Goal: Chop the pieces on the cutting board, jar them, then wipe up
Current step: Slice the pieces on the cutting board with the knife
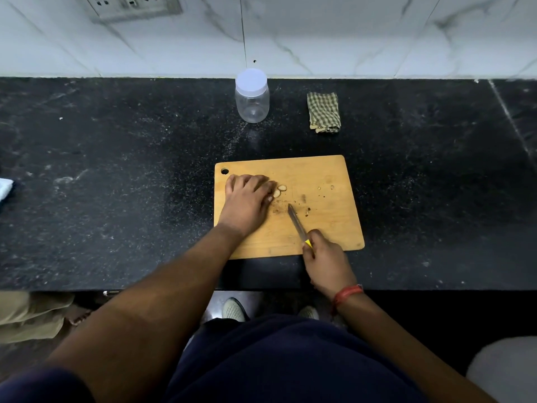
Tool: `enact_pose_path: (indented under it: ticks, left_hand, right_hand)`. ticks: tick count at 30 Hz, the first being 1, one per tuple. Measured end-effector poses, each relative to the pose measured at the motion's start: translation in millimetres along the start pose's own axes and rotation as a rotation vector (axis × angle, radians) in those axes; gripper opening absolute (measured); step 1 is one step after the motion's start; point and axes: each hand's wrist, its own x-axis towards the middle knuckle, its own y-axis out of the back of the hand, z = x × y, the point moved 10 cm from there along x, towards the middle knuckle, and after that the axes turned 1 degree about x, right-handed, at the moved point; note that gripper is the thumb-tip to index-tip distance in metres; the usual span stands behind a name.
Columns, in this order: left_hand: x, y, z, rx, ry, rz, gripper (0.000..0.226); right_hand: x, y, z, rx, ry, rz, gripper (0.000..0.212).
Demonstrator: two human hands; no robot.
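Observation:
A wooden cutting board lies on the black counter. My left hand rests on its left part, fingers curled over pale pieces; two slices show at the fingertips. Whether it pinches a piece is hidden. My right hand grips the yellow handle of a knife at the board's near edge. The blade points up-left, its tip near dark crumbs. A clear plastic jar with a white lid on stands behind the board. To its right lies a folded green checked cloth.
The black stone counter runs wide to both sides and ends at a white marble wall. A light blue object shows at the far left edge. My feet stand below the counter's front edge.

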Motion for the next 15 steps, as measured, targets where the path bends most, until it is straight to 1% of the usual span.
enact_pose_path:
  ticks: [4,6,9,11,12,15]
  left_hand:
    - [2.5,-1.7,4.8,0.010,-0.020,-0.016,0.038]
    - [3.8,-3.9,5.9,0.023,-0.026,-0.028,0.038]
    - [7.0,-6.3,7.9,0.057,-0.030,-0.042,0.036]
    - [9.0,-6.1,7.9,0.065,-0.026,-0.046,0.033]
    - [9.8,-5.9,8.2,0.068,-0.025,-0.046,0.032]
    - [11.3,-4.3,9.5,0.072,-0.022,-0.042,0.030]
  right_hand:
    - [5.2,15.2,29.3,0.063,-0.135,0.072,0.010]
    - [6.6,18.4,30.1,0.073,-0.125,0.078,0.013]
    - [7.7,8.2,12.6,0.081,-0.031,-0.005,0.011]
    - [10.7,3.4,6.7,0.060,-0.011,-0.041,0.008]
    - [13.2,5.4,7.5,0.046,-0.021,-0.029,0.007]
    - [19.5,21.5,20.2,0.029,-0.078,0.077,0.007]
